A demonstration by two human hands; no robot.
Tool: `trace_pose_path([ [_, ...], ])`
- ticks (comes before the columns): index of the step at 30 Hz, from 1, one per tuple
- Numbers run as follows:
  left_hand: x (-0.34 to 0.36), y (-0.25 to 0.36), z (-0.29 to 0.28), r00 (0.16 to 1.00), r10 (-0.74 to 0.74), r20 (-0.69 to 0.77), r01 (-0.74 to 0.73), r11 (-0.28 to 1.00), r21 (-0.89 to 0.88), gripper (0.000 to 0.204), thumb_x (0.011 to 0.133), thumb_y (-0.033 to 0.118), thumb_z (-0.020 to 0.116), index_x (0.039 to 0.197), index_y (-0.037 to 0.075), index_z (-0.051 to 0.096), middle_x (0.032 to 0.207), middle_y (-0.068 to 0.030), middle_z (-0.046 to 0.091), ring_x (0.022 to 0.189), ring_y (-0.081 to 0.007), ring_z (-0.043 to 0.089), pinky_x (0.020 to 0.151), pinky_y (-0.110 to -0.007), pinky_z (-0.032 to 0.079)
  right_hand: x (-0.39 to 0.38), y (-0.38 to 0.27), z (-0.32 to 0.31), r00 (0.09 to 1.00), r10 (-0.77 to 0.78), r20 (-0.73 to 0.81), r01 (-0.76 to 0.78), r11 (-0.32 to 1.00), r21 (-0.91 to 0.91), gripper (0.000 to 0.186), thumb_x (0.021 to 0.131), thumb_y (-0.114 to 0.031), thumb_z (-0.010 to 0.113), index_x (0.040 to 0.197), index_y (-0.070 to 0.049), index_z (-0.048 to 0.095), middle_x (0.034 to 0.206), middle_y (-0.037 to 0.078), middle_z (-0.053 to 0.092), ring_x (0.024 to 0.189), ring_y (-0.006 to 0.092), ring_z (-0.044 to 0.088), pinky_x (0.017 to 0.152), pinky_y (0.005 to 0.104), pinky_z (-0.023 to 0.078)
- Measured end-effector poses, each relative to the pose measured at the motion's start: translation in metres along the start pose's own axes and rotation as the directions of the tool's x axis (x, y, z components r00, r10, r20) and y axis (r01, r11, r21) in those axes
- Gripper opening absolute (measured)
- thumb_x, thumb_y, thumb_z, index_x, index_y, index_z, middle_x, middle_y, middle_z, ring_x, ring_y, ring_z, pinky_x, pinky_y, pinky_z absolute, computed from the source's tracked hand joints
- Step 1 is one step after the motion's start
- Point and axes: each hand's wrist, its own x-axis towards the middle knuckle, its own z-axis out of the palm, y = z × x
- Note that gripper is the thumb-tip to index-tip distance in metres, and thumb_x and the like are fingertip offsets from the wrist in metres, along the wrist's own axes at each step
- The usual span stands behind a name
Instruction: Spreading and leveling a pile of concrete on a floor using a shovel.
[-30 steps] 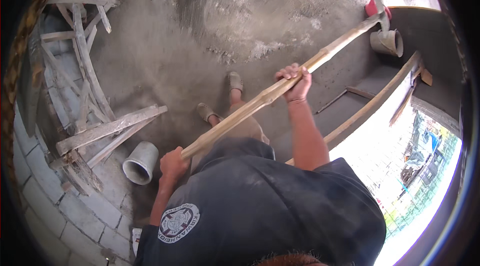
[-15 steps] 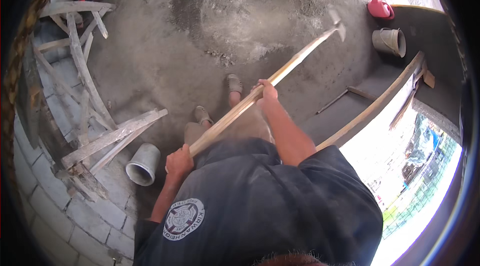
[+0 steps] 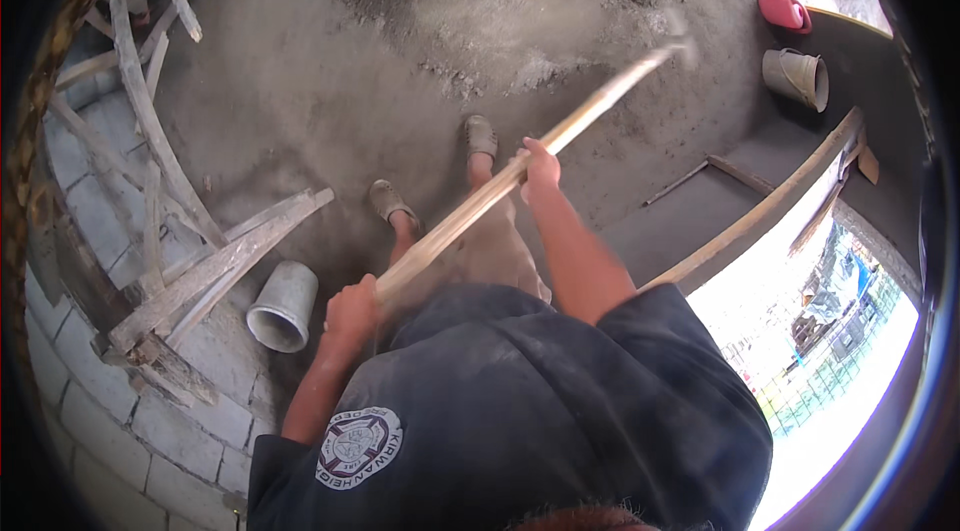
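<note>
— Handle (image 3: 520, 171), long and wooden, ran up and to the right from the waist; its far end was blurred over the grey mix (image 3: 500, 1), so I couldn't make out the head.

— And the hands?

— Both wrapped tight round it. Left hand (image 3: 352, 309) at the butt, right hand (image 3: 540, 166) about midway up, spread apart, likely for leverage.

— Feet?

— Sandals (image 3: 478, 136) planted just short of the mix, probably to reach it.

— Around that?

— Pipe piece (image 3: 283, 306) lay beside a wooden frame (image 3: 150, 161) at left. Bucket (image 3: 797, 77) and red can (image 3: 785, 6) sat by the far right, planks (image 3: 760, 206) near them.
</note>
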Motion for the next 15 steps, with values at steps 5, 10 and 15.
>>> trace_pose_path([
  [5, -0.004, 0.000, 0.013, 0.995, -0.014, -0.100, 0.020, 0.998, 0.061, 0.023, 0.080, 0.016, 0.063, 0.098, 0.006, 0.052, 0.086, -0.0197, 0.067, 0.081, -0.0400, 0.067, 0.072, -0.053, 0.052, 0.034, -0.006, 0.018, 0.987, 0.158, -0.026, -0.154, 0.980, 0.130, 0.015, 0.083, -0.009, 0.064, 0.091, -0.003, 0.053, 0.076, 0.010, 0.056, 0.065, 0.0251, 0.058, 0.061, 0.0407, 0.054],
  [10, -0.038, -0.047, 0.020, 0.991, 0.116, -0.068, -0.116, 0.993, 0.003, 0.019, 0.079, 0.018, 0.061, 0.093, 0.006, 0.056, 0.086, -0.0205, 0.069, 0.081, -0.0365, 0.069, 0.069, -0.046, 0.053, -0.030, -0.001, 0.014, 0.986, 0.149, -0.071, -0.145, 0.988, 0.049, 0.009, 0.083, -0.008, 0.059, 0.086, -0.005, 0.051, 0.075, 0.012, 0.055, 0.067, 0.0260, 0.057, 0.066, 0.0419, 0.054],
  [15, -0.113, -0.161, 0.042, 0.857, 0.158, 0.490, 0.253, 0.700, -0.668, 0.023, 0.069, 0.006, 0.070, 0.092, 0.001, 0.066, 0.071, -0.0080, 0.065, 0.060, -0.0182, 0.063, 0.059, -0.034, 0.049, -0.094, 0.018, 0.019, 0.916, 0.074, 0.394, -0.196, 0.941, 0.277, 0.012, 0.082, -0.016, 0.056, 0.084, -0.007, 0.049, 0.072, 0.009, 0.051, 0.066, 0.0265, 0.052, 0.069, 0.0414, 0.050],
])
